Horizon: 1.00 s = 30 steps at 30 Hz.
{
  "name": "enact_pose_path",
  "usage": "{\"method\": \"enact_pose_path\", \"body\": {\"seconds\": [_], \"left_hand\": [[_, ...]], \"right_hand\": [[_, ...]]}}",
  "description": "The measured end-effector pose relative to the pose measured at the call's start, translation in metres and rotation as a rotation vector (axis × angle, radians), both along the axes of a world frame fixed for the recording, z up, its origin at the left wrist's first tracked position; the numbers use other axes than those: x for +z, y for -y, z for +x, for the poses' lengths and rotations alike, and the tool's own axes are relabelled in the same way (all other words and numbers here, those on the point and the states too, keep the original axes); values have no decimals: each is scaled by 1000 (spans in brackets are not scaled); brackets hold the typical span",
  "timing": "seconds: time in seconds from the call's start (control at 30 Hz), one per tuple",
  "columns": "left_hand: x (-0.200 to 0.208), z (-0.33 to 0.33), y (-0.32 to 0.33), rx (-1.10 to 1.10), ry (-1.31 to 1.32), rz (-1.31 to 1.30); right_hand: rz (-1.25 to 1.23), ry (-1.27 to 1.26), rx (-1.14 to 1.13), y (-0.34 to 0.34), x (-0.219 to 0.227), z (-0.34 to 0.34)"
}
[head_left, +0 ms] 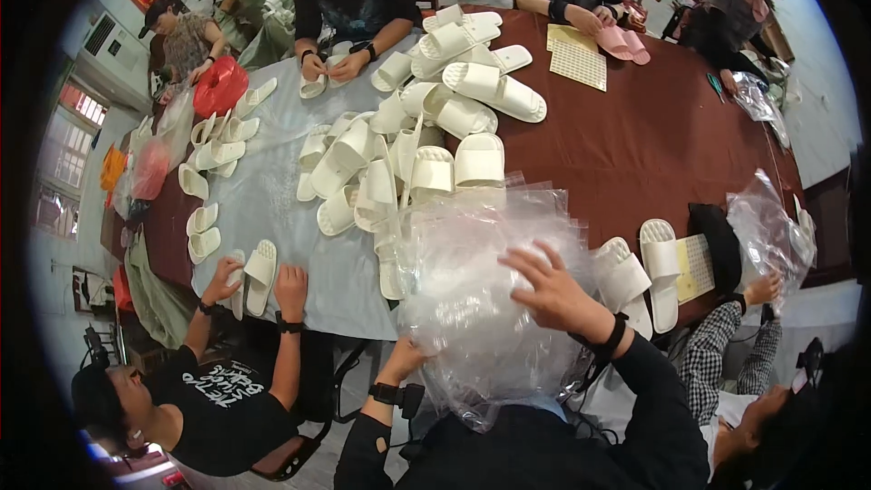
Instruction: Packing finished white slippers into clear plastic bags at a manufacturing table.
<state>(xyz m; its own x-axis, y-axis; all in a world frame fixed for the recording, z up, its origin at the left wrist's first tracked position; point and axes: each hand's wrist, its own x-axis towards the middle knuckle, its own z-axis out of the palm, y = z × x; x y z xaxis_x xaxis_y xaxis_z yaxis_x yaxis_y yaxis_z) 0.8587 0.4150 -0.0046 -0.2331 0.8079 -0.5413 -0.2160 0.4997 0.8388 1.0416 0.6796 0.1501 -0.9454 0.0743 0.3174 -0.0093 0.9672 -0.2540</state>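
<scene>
A thick stack of clear plastic bags lies in front of me, its lower end hanging toward my lap. My left hand grips the stack's left edge, with some of its fingers hidden by the film. Over the right part of the bags is my right hand, fingers spread and holding nothing. Whether its fingertips touch the top bag I cannot tell. Just beyond the bags, cream slippers are heaped in a loose pile. To the right of the stack lies another pair of cream slippers.
A brown cloth and a grey plastic sheet cover the table. Co-workers sit around it; the one at left handles a slipper, one at far right a clear bag. Yellow sticker sheets lie across the table. A red bundle stands far left.
</scene>
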Motion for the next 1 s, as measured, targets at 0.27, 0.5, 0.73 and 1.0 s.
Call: {"method": "enact_pose_path", "body": {"seconds": [0.27, 0.5, 0.73, 1.0], "left_hand": [[5, 5, -3, 91, 107, -2], [-3, 6, 2, 102, 76, -24], [5, 3, 2, 104, 159, -14], [1, 0, -3, 17, 126, 5]], "right_hand": [[-499, 412, -90, -52, -34, -46], [-226, 408, -89, -46, -28, -56], [-200, 276, -5, -28, -32, -28], [-218, 307, -6, -39, -35, -48]]}}
